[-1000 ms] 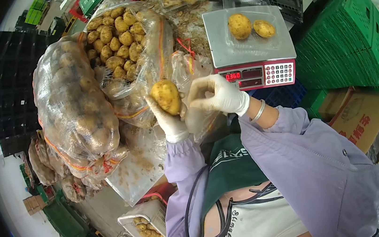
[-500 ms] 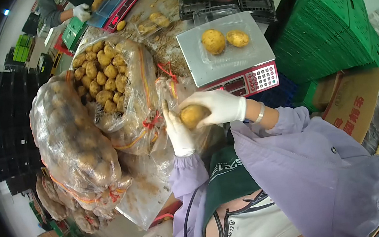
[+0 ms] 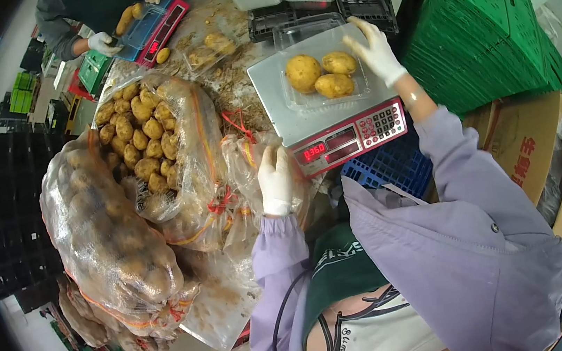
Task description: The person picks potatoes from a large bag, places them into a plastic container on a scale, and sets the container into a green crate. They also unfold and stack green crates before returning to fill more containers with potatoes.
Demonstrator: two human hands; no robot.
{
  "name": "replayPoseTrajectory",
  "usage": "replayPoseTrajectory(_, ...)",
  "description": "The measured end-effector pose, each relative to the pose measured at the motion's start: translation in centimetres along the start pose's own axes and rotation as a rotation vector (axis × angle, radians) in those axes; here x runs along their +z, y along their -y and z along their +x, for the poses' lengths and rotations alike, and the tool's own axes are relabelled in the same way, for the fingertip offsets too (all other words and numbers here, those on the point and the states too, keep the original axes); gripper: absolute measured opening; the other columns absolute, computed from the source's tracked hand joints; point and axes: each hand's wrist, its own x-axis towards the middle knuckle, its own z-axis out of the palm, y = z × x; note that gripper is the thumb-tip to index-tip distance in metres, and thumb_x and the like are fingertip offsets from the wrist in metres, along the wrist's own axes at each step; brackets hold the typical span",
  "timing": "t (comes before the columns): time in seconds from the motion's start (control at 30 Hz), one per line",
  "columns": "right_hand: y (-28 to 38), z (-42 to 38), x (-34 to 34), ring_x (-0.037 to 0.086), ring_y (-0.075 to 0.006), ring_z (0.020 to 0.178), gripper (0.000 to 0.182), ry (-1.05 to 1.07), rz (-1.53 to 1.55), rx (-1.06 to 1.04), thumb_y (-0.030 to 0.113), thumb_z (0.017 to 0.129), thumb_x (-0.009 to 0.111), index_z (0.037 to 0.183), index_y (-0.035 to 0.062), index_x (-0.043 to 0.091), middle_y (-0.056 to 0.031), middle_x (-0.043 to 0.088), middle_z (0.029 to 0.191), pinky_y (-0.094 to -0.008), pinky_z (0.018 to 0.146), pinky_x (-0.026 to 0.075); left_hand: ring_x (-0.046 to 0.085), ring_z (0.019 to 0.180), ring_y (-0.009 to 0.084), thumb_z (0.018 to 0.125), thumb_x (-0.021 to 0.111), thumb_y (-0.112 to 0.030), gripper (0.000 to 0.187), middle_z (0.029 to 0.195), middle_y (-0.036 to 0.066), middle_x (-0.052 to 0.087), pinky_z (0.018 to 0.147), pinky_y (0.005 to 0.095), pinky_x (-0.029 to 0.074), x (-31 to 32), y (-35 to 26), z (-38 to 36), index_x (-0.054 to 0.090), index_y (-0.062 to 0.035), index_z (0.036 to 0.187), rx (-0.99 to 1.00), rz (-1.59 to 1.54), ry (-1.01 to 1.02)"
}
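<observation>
The right hand (image 3: 372, 52) has no grip on anything: its gloved fingers are spread and released, resting at the far right edge of the clear tray (image 3: 324, 94) that sits on the scale (image 3: 323, 110). The left hand (image 3: 274, 180) is also open, palm down on the crumpled plastic of an open bag (image 3: 251, 161) just left of the scale's red display; it holds nothing that can be seen.

Three potatoes lie in the tray. The nearest potato (image 3: 334, 85) is just beside the right fingertips, to their left and slightly toward the person, its long axis running roughly across the tray from left to right. A rounder potato (image 3: 303, 73) sits at the tray's left end, and a third potato (image 3: 339, 63) lies behind, closest to the right hand. The right hand is clearly the nearer one to all three; the left is well apart, on the other side of the display.

The potatoes are yellow-brown, smooth-skinned, with faint dirt specks. To the left a big open sack (image 3: 150, 139) shows many more, and a tied sack (image 3: 109, 232) lies beside it on the soil-strewn worktop (image 3: 241, 75). At the top edge, another person's gloved hand (image 3: 98, 42) works at a second scale (image 3: 157, 26)
</observation>
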Motion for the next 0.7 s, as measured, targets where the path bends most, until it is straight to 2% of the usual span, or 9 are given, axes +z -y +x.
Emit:
replayPoseTrajectory(0.07, -3.1, 2.9, 2.5, 0.052, -0.0305, 0.108, 0.067, 0.099, 0.073, 0.493, 0.054, 0.086, 0.051, 0.129, 0.0033, 0.045, -0.0197, 0.052, 0.123, -0.0409, 0.099, 0.035, 0.046, 0.059, 0.0054, 0.095, 0.049, -0.020, 0.034, 0.088, 0.003, 0.056, 0.052, 0.0198, 0.039, 1.4, 0.9, 2.9, 0.050, -0.0022, 0.124, 0.225, 0.046, 0.012)
replayPoseTrajectory(0.1, -2.8, 3.7, 2.8, 0.053, -0.0278, 0.106, 0.064, 0.104, 0.375, 0.588, 0.052, 0.088, 0.050, 0.125, 0.0008, 0.048, -0.0186, 0.053, 0.121, -0.0382, 0.097, 0.037, 0.053, 0.073, 0.0096, 0.095, 0.050, -0.027, 0.042, 0.101, 0.006, 0.056, 0.064, 0.0239, 0.045, 1.9, 1.3, 4.8, 0.046, -0.0016, 0.128, 0.378, 0.109, 0.018)
replayPoseTrajectory(0.17, -1.9, 5.4, 2.9, 0.055, -0.0225, 0.104, 0.060, 0.111, 0.991, 0.747, 0.049, 0.092, 0.046, 0.117, -0.0043, 0.054, -0.0165, 0.056, 0.117, -0.0326, 0.093, 0.041, 0.055, 0.082, 0.0133, 0.094, 0.049, -0.035, 0.050, 0.101, 0.008, 0.057, 0.071, 0.0267, 0.047, 2.9, 0.8, 6.7, 0.042, -0.0016, 0.131, 0.223, -0.171, 0.074)
replayPoseTrajectory(0.3, -0.8, 2.5, -1.2, 0.057, -0.0201, 0.097, 0.043, 0.278, 0.952, 0.263, 0.039, 0.093, 0.050, 0.100, -0.0004, 0.065, -0.0143, 0.059, 0.112, -0.0327, 0.090, 0.043, 0.060, 0.081, 0.0201, 0.093, 0.044, -0.047, 0.058, 0.095, 0.010, 0.057, 0.072, 0.0347, 0.051, 3.4, 1.2, 9.9, 0.042, -0.0014, 0.129, 0.034, -0.498, 0.183)
replayPoseTrajectory(0.4, 2.1, -3.7, -2.7, 0.044, -0.0321, 0.117, 0.038, 0.188, 0.074, -0.135, 0.032, 0.083, 0.060, 0.115, 0.0110, 0.060, -0.0212, 0.048, 0.126, -0.0393, 0.101, 0.033, 0.061, 0.068, 0.0203, 0.094, 0.048, -0.037, 0.047, 0.084, 0.009, 0.057, 0.063, 0.0346, 0.053, 3.2, 0.4, 10.4, 0.045, -0.0003, 0.124, -0.061, -0.539, 0.260)
replayPoseTrajectory(0.47, 2.3, -7.8, -1.4, 0.041, -0.0351, 0.118, 0.053, 0.074, 0.109, -0.092, 0.026, 0.087, 0.055, 0.134, 0.0053, 0.039, -0.0199, 0.039, 0.131, -0.0405, 0.103, 0.030, 0.061, 0.065, 0.0194, 0.094, 0.051, -0.028, 0.040, 0.081, 0.008, 0.058, 0.060, 0.0323, 0.053, 3.4, -0.6, 9.3, 0.046, 0.0002, 0.122, -0.033, -0.339, 0.248)
replayPoseTrajectory(0.53, 1.7, -10.3, -0.7, 0.043, -0.0305, 0.116, 0.051, 0.069, 0.386, 0.169, 0.022, 0.090, 0.052, 0.133, -0.0012, 0.037, -0.0176, 0.043, 0.125, -0.0365, 0.100, 0.033, 0.061, 0.064, 0.0182, 0.092, 0.050, -0.011, 0.027, 0.081, 0.009, 0.058, 0.059, 0.0312, 0.053, 3.7, -1.2, 8.2, 0.047, 0.0003, 0.117, -0.044, -0.309, 0.280)
replayPoseTrajectory(0.63, -1.0, -9.7, -1.7, 0.045, -0.0252, 0.112, 0.051, 0.328, 0.373, 0.294, 0.020, 0.092, 0.050, 0.135, -0.0031, 0.034, -0.0164, 0.046, 0.119, -0.0340, 0.096, 0.036, 0.061, 0.064, 0.0205, 0.091, 0.051, -0.007, 0.030, 0.082, 0.011, 0.058, 0.059, 0.0322, 0.054, 4.3, -0.7, 7.3, 0.041, 0.0001, 0.118, -0.026, -0.274, 0.240)
replayPoseTrajectory(0.7, -1.1, -8.8, -3.1, 0.051, -0.0132, 0.080, 0.053, 0.496, 0.515, 0.343, 0.022, 0.095, 0.048, 0.137, -0.0031, 0.030, -0.0087, 0.053, 0.092, -0.0250, 0.071, 0.044, 0.061, 0.064, 0.0218, 0.089, 0.051, -0.003, 0.035, 0.083, 0.013, 0.059, 0.059, 0.0327, 0.054, 4.4, -0.7, 7.3, 0.037, 0.0001, 0.120, -0.039, -0.263, 0.253)
